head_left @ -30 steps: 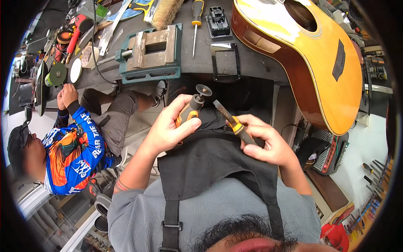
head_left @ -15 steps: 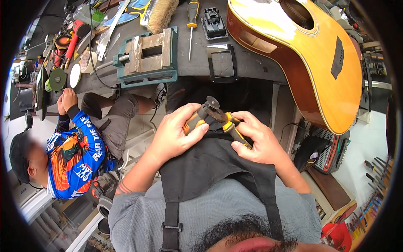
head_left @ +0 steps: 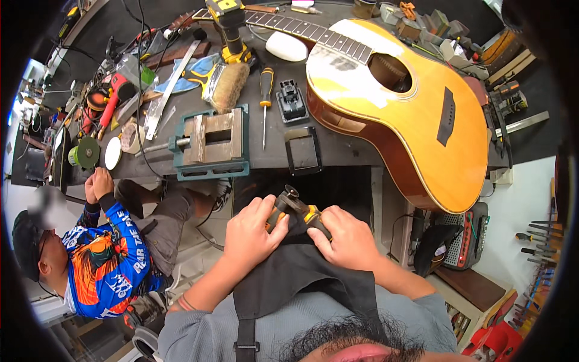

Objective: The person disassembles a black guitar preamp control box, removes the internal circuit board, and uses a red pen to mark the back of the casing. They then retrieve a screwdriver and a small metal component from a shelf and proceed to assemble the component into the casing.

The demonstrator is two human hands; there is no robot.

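Note:
My left hand (head_left: 252, 228) is wrapped round a small yellow-and-black rotary tool (head_left: 276, 216), which carries a little round disc (head_left: 291, 191) at its end. My right hand (head_left: 348, 240) grips what look like pliers with yellow-and-black handles (head_left: 313, 216). Their dark jaws meet the rotary tool's head just beside the disc; the exact hold is hard to make out. Both hands are close together above my black apron (head_left: 301, 271), in front of the bench edge. My fingers cover much of both tools.
On the bench lie a wood-jawed vise (head_left: 212, 142), a screwdriver (head_left: 266, 105), a brush (head_left: 229, 87), a black frame (head_left: 303, 151), a cordless drill (head_left: 229, 27) and an acoustic guitar (head_left: 410, 120) overhanging the edge. At left sits another person (head_left: 108, 253), hands near a green disc (head_left: 87, 152).
The view has tilted up, bringing the guitar's neck and the drill into sight. My right hand has turned more palm-down over the pliers' handles. Both tools stay together.

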